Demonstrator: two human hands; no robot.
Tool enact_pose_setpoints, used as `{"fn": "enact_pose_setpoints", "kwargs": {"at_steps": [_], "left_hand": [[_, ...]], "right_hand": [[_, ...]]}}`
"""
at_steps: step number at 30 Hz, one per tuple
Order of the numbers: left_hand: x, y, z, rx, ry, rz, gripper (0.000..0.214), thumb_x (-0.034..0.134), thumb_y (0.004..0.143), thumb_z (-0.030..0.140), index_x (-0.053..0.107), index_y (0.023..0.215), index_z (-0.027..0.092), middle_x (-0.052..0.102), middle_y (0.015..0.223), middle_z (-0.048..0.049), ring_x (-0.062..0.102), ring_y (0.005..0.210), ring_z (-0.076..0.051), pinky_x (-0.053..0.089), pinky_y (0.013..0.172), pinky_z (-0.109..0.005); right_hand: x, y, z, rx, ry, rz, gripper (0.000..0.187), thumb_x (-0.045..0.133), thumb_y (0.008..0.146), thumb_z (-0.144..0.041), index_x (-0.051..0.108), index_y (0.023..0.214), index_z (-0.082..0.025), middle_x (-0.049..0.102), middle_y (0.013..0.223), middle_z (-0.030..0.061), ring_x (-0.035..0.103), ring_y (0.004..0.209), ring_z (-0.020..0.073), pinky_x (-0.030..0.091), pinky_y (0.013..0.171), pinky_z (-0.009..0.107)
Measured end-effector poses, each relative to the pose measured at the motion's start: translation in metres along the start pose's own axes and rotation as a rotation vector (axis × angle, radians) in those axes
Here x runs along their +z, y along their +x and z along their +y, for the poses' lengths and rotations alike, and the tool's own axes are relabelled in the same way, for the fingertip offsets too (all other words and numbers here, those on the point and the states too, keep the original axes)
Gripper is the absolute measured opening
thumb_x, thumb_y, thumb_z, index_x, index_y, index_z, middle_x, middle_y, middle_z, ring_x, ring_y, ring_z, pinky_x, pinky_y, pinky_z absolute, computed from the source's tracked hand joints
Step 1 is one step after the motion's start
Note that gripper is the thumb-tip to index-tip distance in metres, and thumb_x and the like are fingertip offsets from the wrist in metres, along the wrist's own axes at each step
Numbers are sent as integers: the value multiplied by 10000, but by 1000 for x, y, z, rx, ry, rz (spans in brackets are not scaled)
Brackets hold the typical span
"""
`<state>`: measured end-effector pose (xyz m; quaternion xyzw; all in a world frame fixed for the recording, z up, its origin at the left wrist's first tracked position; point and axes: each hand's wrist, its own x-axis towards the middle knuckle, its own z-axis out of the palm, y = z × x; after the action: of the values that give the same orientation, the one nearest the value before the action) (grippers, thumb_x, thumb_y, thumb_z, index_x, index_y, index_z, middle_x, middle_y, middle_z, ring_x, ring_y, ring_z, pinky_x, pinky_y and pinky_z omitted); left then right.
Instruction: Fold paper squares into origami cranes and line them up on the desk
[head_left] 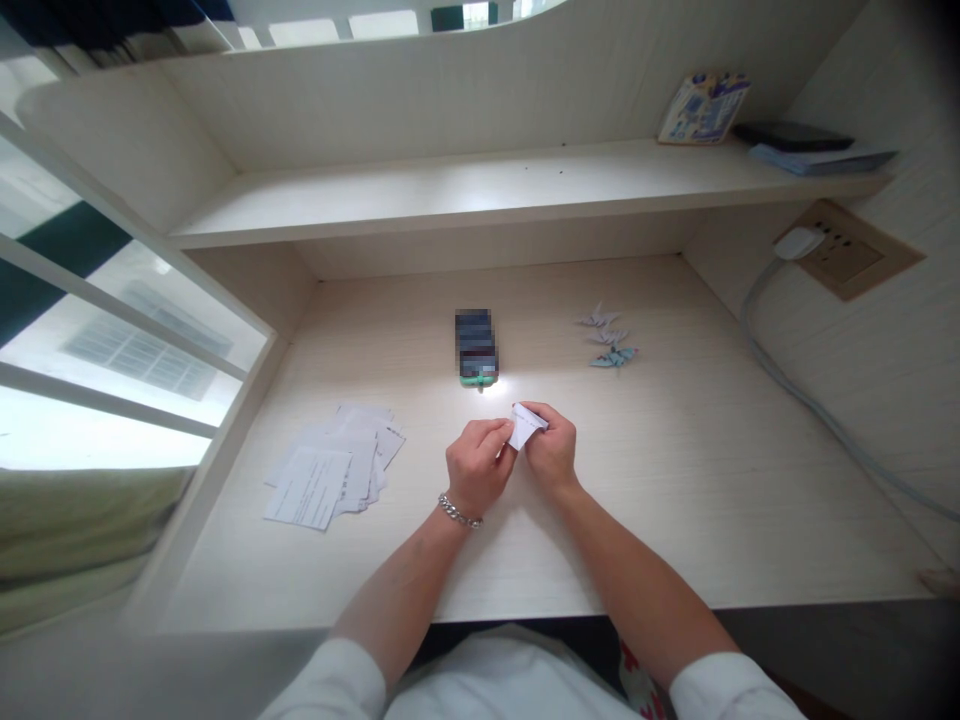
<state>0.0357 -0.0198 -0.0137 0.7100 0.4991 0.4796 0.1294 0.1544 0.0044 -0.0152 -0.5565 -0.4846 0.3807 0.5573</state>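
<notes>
A small folded piece of white paper (526,425) is held between both hands above the middle of the desk. My left hand (477,465) pinches its left edge with thumb and finger; a chain bracelet (460,512) circles that wrist. Fingers of my right hand (553,452) close round the paper's right side. Just beyond the hands lies a phone (476,343) with a green edge at its near end, its screen blurred. Several folded paper cranes (615,357) stand to the right of the phone, the nearest one bluish. Loose printed paper sheets (309,488) lie in a pile at the left.
A shelf (450,195) runs above the back of the desk (675,500). On its right end are a colourful packet (703,108) and a dark flat item (795,135). A white plug (798,243) sits in the wall socket, its cable (810,400) hanging along the right wall.
</notes>
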Motion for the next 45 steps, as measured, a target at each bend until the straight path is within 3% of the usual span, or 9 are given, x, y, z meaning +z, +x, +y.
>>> {"fn": "enact_pose_setpoints", "kwargs": {"at_steps": [10, 15, 21, 24, 27, 30, 33, 39, 45], "left_hand": [[-1, 2, -17, -52, 102, 123, 271, 582, 786, 193, 682, 1033, 243, 661, 881, -70, 590, 827, -180, 483, 718, -285], [1, 1, -19, -23, 171, 107, 307, 561, 785, 161, 687, 1052, 245, 594, 881, -66, 554, 761, -144, 466, 663, -251], [0, 3, -11, -60, 200, 9, 353, 555, 766, 154, 668, 1089, 241, 548, 919, -74, 528, 851, -170, 472, 744, -291], [-1, 4, -9, -99, 69, -33, 404, 524, 735, 97, 664, 1090, 228, 539, 948, -77, 536, 878, -174, 480, 777, -304], [-5, 7, -13, -266, -182, -14, 374, 493, 725, 72, 675, 1026, 201, 565, 951, -70, 566, 851, -157, 498, 733, -272], [-8, 11, -22, -510, -385, 20, 284, 534, 774, 175, 656, 1030, 182, 627, 968, -73, 596, 854, -162, 503, 698, -257], [-10, 15, -27, -655, -546, -31, 292, 596, 774, 308, 667, 1017, 163, 660, 986, -89, 619, 832, -169, 508, 675, -258], [-8, 14, -25, -665, -651, -125, 361, 716, 679, 324, 678, 987, 140, 685, 955, -103, 641, 841, -197, 525, 708, -291], [-6, 13, -30, -684, -689, -41, 334, 738, 658, 286, 673, 939, 118, 700, 915, -114, 654, 830, -201, 522, 753, -321]], "right_hand": [[5, 2, -3, 153, 88, -165, 242, 613, 685, -283, 713, 873, -167, 701, 798, 48, 617, 665, 186, 514, 591, 296], [5, 4, -1, 298, 377, -284, 260, 618, 697, -303, 712, 903, -175, 693, 789, 38, 623, 692, 187, 515, 594, 296], [-3, 8, -5, 497, 695, -406, 345, 587, 735, -393, 680, 958, -148, 687, 819, 76, 621, 706, 201, 513, 605, 314], [-4, 10, -3, 471, 584, -391, 342, 678, 697, -379, 656, 971, -176, 682, 845, 55, 626, 719, 191, 502, 595, 287], [-4, 12, 2, 454, 465, -384, 409, 739, 644, -353, 625, 1003, -194, 682, 845, 39, 641, 700, 188, 492, 580, 280], [-5, 13, 6, 419, 421, -401, 439, 742, 642, -368, 605, 1022, -196, 684, 859, 45, 653, 697, 192, 493, 588, 291], [-6, 14, 8, 382, 373, -426, 444, 751, 630, -366, 597, 1010, -195, 677, 837, 40, 652, 698, 192, 498, 593, 299], [-4, 11, 9, 344, 273, -501, 406, 741, 641, -338, 580, 985, -194, 663, 811, 35, 640, 697, 182, 493, 575, 281], [-3, 12, 11, 299, 294, -429, 349, 755, 623, -329, 603, 897, -174, 677, 739, 35, 625, 661, 174, 486, 617, 305]]}}
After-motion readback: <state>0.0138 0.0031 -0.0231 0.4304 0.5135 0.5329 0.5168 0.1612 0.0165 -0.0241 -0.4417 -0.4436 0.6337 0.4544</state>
